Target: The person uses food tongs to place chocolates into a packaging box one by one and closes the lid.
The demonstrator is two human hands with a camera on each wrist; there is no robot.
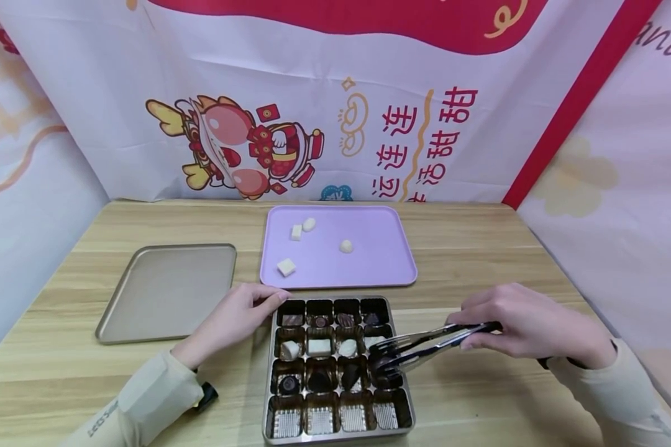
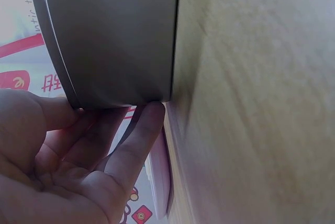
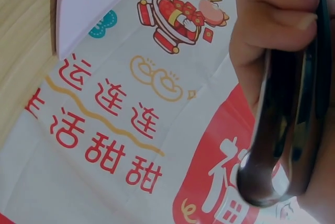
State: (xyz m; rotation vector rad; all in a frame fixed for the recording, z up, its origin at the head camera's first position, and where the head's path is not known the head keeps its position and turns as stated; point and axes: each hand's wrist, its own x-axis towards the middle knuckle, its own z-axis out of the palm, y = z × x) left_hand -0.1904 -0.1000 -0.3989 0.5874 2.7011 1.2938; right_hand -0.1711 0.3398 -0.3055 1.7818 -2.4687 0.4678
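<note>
A metal tin [image 1: 338, 438] with a dark divided insert stands before me, its back rows holding dark and white chocolates. My left hand [image 1: 246, 313] grips its back left corner; the left wrist view shows the thumb at the rim and a fingertip by the base. My right hand [image 1: 514, 320] holds metal tongs with black handles [image 1: 442, 338]. Their tips reach into the right-hand compartment of the second row from the front, around a dark chocolate [image 1: 388, 365]. Alongside in that row sit a round dark chocolate [image 1: 288, 384] and darker pieces. Ridged silvery bottoms [image 1: 320, 421] show in the front row.
Behind the tin lies a purple tray [image 1: 380, 264] carrying several white chocolates, among them a square one [image 1: 286, 267]. A flat beige-grey metal tray [image 1: 173, 292] lies to the left. Printed cloth [image 1: 335, 167] hangs at the back of the wooden table [image 1: 470, 242].
</note>
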